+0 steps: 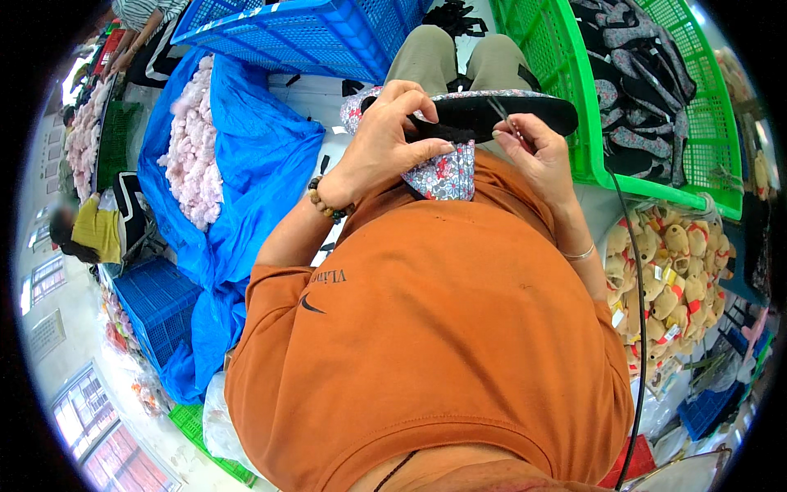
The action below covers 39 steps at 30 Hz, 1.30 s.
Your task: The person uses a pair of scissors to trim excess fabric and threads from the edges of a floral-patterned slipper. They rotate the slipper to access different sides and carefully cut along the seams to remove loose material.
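My left hand (379,141) is closed on a slipper-like piece (545,116) with a long black sole-shaped face and grey floral fabric at its edge. A floral flap (447,174) with red flowers hangs from it below my left thumb, against my orange shirt. The piece lies across my lap, by my knees. My right hand (537,156) is closed around a small metal pair of thread snips (501,110), its tips pointing up in front of the black face. Part of the snips is hidden in my fingers.
A green crate (584,98) full of black and floral pieces stands at right. Below it is a heap of tan plush toys (668,279). At left, a blue sheet (246,156) holds pink fluffy pieces; a blue crate (287,34) sits ahead. A black cable (638,328) hangs at right.
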Each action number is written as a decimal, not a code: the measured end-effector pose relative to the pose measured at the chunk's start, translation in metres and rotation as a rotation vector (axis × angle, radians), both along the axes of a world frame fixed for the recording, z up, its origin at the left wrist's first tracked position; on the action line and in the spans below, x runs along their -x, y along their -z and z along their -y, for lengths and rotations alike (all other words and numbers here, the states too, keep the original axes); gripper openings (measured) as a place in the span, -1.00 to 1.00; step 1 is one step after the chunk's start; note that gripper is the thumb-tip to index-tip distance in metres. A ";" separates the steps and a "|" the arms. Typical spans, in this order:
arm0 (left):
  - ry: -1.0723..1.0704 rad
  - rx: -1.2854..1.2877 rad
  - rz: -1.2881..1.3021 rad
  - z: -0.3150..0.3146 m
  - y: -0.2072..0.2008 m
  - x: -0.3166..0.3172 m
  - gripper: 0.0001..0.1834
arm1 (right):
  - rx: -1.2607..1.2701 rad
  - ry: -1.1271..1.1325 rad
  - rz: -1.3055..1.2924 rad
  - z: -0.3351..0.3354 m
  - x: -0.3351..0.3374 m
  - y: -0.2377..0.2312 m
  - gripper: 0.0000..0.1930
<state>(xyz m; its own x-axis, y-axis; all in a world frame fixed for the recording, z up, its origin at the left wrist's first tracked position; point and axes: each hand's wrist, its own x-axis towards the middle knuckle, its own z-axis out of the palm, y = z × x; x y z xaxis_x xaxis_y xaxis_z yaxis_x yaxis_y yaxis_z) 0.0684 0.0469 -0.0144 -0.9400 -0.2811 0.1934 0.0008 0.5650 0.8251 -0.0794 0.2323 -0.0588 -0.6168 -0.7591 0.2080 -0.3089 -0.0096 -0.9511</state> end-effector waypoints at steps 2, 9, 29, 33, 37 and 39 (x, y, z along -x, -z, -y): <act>-0.053 0.117 0.000 -0.004 -0.001 -0.007 -0.68 | 0.007 0.075 0.006 0.001 0.003 0.002 -0.83; 0.110 0.006 0.060 0.005 -0.004 -0.013 -0.71 | -0.054 0.132 -0.168 -0.009 0.013 -0.015 -0.82; 0.332 -0.504 0.380 0.017 -0.018 0.014 -0.83 | 0.007 -0.176 -0.981 0.006 0.008 -0.045 -0.61; 0.366 -0.513 0.410 0.017 -0.021 0.019 -0.82 | 0.032 -0.146 -1.017 0.009 0.008 -0.042 -0.61; 0.353 -0.595 0.438 0.017 -0.020 0.020 -0.80 | 0.058 -0.117 -1.113 0.009 0.009 -0.041 -0.62; 0.340 -0.612 0.467 0.017 -0.021 0.021 -0.80 | 0.060 -0.100 -1.142 0.008 0.009 -0.040 -0.62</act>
<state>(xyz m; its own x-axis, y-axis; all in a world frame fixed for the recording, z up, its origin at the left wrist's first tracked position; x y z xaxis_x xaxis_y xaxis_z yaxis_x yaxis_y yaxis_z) 0.0475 0.0303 0.0061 -0.9380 0.1036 -0.3307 -0.3273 0.0483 0.9437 -0.0882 0.2247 -0.0193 0.0174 -0.7640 0.6449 -0.9865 -0.1180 -0.1133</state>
